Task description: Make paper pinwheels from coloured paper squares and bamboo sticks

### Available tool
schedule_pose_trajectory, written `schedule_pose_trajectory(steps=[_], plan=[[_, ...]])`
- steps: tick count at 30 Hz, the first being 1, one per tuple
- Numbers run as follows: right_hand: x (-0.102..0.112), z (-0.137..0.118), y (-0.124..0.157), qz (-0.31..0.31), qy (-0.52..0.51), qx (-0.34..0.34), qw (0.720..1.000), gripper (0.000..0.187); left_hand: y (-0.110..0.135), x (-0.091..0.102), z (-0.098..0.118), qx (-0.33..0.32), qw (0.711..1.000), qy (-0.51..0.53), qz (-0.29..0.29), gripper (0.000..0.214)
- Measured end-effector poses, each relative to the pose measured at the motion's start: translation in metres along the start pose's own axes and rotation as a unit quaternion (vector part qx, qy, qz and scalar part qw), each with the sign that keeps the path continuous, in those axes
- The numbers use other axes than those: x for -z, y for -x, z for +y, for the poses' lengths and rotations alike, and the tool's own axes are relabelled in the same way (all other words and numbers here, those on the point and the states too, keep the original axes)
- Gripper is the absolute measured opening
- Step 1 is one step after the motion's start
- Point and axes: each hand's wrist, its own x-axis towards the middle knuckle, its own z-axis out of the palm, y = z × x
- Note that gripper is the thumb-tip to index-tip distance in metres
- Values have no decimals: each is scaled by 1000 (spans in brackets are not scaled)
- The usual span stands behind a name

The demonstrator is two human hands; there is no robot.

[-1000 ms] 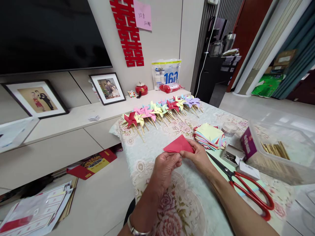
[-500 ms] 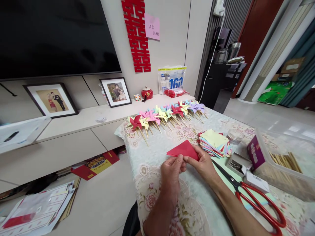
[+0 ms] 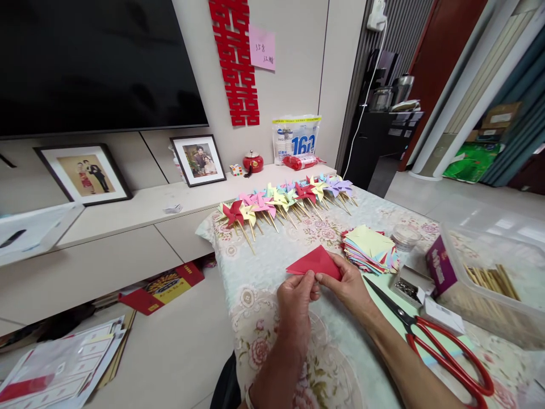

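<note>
A piece of red paper (image 3: 315, 261), folded to a pointed shape, is held above the flowered tablecloth. My left hand (image 3: 297, 292) pinches its lower edge between thumb and fingers. On the right side my right hand (image 3: 347, 278) grips the same paper, its thumb close to the left thumb. Just beyond the right hand lies a stack of coloured paper squares (image 3: 371, 247). Red-handled scissors (image 3: 411, 321) rest beside the right forearm, on pale green paper. Finished paper pinwheels (image 3: 281, 199) on sticks lie in a row at the table's far edge.
On the right stand a clear plastic box (image 3: 489, 301) with wooden sticks (image 3: 496, 281), a small open box of metal pins (image 3: 409, 288) and a round clear container (image 3: 405, 236). Behind the table runs a low cabinet (image 3: 145, 207) with framed photos (image 3: 198, 160).
Both hands keep hold of the red paper, which appears tilted slightly more open toward me. The camera view has shifted a little; everything on the table stays in place.
</note>
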Motion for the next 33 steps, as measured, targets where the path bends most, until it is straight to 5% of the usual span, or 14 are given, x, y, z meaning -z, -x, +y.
schedule_pose_trajectory(steps=[33], plan=[[0,0,-2,-16,-72,-74,994,40,-3,5,-7,-10,1000,-25,2,39]])
